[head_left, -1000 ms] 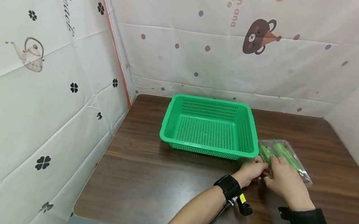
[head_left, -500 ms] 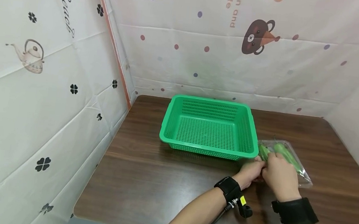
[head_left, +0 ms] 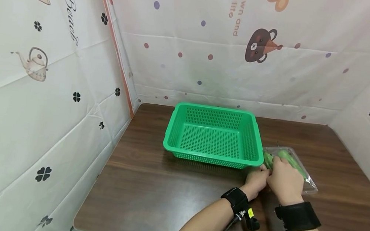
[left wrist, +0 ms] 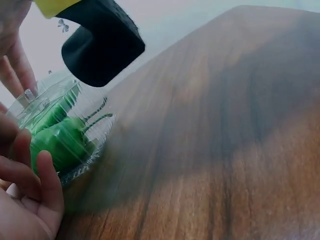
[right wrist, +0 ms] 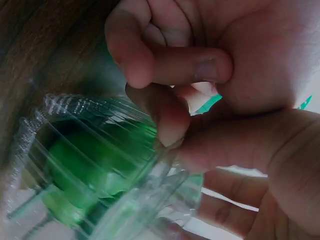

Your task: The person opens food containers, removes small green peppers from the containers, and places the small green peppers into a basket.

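A clear tray of green peppers (head_left: 289, 158) under plastic wrap lies on the table, right of the green basket. My left hand (head_left: 256, 181) is at the pack's near left corner, fingers curled at its edge. Over the near part of the pack is my right hand (head_left: 286, 182), close against the left. In the right wrist view, a thumb and fingertip pinch gathered plastic wrap (right wrist: 150, 192), with curled fingers of the other hand touching there. The peppers (left wrist: 62, 142) show stems through the film in the left wrist view. My right fingertips are hidden in the head view.
A green perforated basket (head_left: 210, 159) stands at the back of the brown wooden table (head_left: 150, 197), its right corner beside the pack. Printed white sheets (head_left: 176, 70) hang behind and at both sides. Black bands with cables circle both wrists.
My right hand has moved left and closer to my left hand, its fingers drawing in at the wrap. The head view has tilted slightly up. Pack and basket stay in place.
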The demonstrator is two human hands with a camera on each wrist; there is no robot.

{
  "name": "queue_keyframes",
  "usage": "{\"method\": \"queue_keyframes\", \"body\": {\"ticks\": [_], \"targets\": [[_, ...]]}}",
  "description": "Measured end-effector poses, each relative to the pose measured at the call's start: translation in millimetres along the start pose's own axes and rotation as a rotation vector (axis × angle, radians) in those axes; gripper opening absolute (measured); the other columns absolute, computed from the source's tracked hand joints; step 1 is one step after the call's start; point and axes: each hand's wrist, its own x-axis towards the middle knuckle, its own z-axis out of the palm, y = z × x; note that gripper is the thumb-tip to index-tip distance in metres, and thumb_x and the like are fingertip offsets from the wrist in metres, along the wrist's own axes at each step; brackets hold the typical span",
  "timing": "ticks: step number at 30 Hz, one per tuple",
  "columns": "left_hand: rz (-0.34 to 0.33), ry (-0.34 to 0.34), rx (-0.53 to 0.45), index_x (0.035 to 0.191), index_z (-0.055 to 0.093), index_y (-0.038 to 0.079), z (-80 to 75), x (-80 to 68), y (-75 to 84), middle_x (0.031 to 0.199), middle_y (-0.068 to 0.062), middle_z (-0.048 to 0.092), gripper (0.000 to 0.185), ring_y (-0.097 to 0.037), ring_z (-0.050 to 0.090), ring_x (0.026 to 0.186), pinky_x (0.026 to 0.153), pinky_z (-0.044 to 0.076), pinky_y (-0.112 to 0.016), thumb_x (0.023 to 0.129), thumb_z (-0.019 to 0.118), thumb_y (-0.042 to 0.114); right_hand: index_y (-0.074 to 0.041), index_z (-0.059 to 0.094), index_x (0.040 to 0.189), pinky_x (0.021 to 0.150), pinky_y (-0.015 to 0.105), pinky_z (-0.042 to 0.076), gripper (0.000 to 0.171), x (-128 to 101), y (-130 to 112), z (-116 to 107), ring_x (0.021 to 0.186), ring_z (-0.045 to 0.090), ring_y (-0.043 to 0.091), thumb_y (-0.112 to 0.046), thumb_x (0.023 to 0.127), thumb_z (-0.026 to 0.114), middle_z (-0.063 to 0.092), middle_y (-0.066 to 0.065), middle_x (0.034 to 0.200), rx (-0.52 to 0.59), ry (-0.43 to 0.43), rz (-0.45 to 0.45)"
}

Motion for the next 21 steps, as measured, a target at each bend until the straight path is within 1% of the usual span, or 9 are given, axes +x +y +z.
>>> {"method": "queue_keyframes", "body": {"ticks": [3, 5, 6, 7, 9, 11, 13, 17, 21], "targets": [[-0.008, -0.014, -0.031, 0.057, 0.036, 0.021, 1.0, -2.2, -4.1, 0.051, 0.004, 0.041, 0.043, -0.016, 0.043, 0.044, 0.044, 0.04, -0.028, 0.089, 0.064, 0.011, 0.017, 0.051, 0.126, 0.067, 0.075, 0.042, 0.056, -4.1, 9.0, -2.0, 0.098, 0.046, 0.069, -0.02, 0.088, 0.065, 0.047, 0.045, 0.12, 0.021, -0.084, 0.084], [-0.012, -0.024, -0.037, 0.058, 0.036, 0.021, 1.7, -3.1, -6.2, 0.053, 0.003, 0.041, 0.042, -0.016, 0.044, 0.045, 0.043, 0.042, -0.028, 0.088, 0.063, 0.008, 0.02, 0.047, 0.13, 0.071, 0.079, 0.04, 0.063, -6.7, 14.0, -4.8, 0.102, 0.043, 0.072, -0.025, 0.088, 0.064, 0.042, 0.048, 0.124, 0.02, -0.132, 0.129], [-0.014, -0.031, -0.032, 0.059, 0.036, 0.02, 2.1, -3.5, -6.6, 0.054, 0.003, 0.042, 0.041, -0.016, 0.044, 0.046, 0.044, 0.042, -0.028, 0.088, 0.063, 0.008, 0.02, 0.047, 0.129, 0.067, 0.076, 0.042, 0.065, -7.5, 15.6, -6.6, 0.097, 0.047, 0.07, -0.028, 0.089, 0.064, 0.043, 0.048, 0.122, 0.019, -0.151, 0.142], [-0.02, -0.037, -0.024, 0.06, 0.038, 0.02, 2.2, -3.5, -6.8, 0.056, 0.003, 0.043, 0.039, -0.016, 0.045, 0.048, 0.044, 0.043, -0.028, 0.088, 0.063, 0.009, 0.021, 0.049, 0.126, 0.063, 0.072, 0.043, 0.063, -7.8, 16.5, -8.3, 0.092, 0.051, 0.066, -0.029, 0.09, 0.064, 0.047, 0.048, 0.118, 0.018, -0.164, 0.14], [-0.028, -0.05, -0.013, 0.062, 0.043, 0.019, 2.5, -3.1, -6.3, 0.06, 0.003, 0.045, 0.035, -0.016, 0.047, 0.051, 0.046, 0.046, -0.028, 0.088, 0.064, 0.011, 0.02, 0.054, 0.115, 0.054, 0.06, 0.045, 0.056, -6.7, 16.1, -10.8, 0.072, 0.057, 0.054, -0.029, 0.089, 0.064, 0.056, 0.04, 0.098, -0.003, -0.163, 0.119], [-0.034, -0.049, -0.01, 0.064, 0.046, 0.017, 1.8, -2.1, -4.8, 0.062, 0.003, 0.047, 0.031, -0.016, 0.049, 0.053, 0.048, 0.049, -0.03, 0.088, 0.065, 0.012, 0.018, 0.057, 0.106, 0.048, 0.052, 0.044, 0.049, -4.9, 13.9, -12.1, 0.06, 0.056, 0.042, -0.026, 0.088, 0.064, 0.059, 0.031, 0.08, -0.014, -0.146, 0.09], [-0.045, -0.049, 0.001, 0.066, 0.048, 0.017, 1.3, -1.2, -3.6, 0.064, 0.003, 0.049, 0.03, -0.016, 0.05, 0.054, 0.051, 0.051, -0.031, 0.089, 0.066, 0.014, 0.016, 0.058, 0.099, 0.045, 0.048, 0.041, 0.043, -3.8, 11.7, -12.4, 0.054, 0.053, 0.036, -0.024, 0.087, 0.064, 0.056, 0.024, 0.068, -0.023, -0.128, 0.072], [-0.048, -0.055, 0.015, 0.065, 0.049, 0.018, 1.2, -0.1, -2.5, 0.063, 0.004, 0.05, 0.03, -0.015, 0.051, 0.052, 0.05, 0.051, -0.03, 0.09, 0.066, 0.017, 0.01, 0.057, 0.079, 0.041, 0.045, 0.038, 0.033, -4.5, 9.2, -10.7, 0.049, 0.049, 0.031, -0.021, 0.086, 0.068, 0.051, 0.016, 0.058, -0.027, -0.071, 0.047], [-0.039, -0.056, 0.017, 0.064, 0.049, 0.019, 2.4, -0.4, -2.1, 0.061, 0.004, 0.05, 0.032, -0.015, 0.05, 0.05, 0.047, 0.048, -0.028, 0.092, 0.065, 0.019, -0.003, 0.049, 0.058, 0.039, 0.042, 0.034, 0.038, -6.7, 8.4, -9.5, 0.046, 0.043, 0.027, -0.02, 0.087, 0.067, 0.046, 0.011, 0.052, -0.04, -0.011, 0.024]]}}
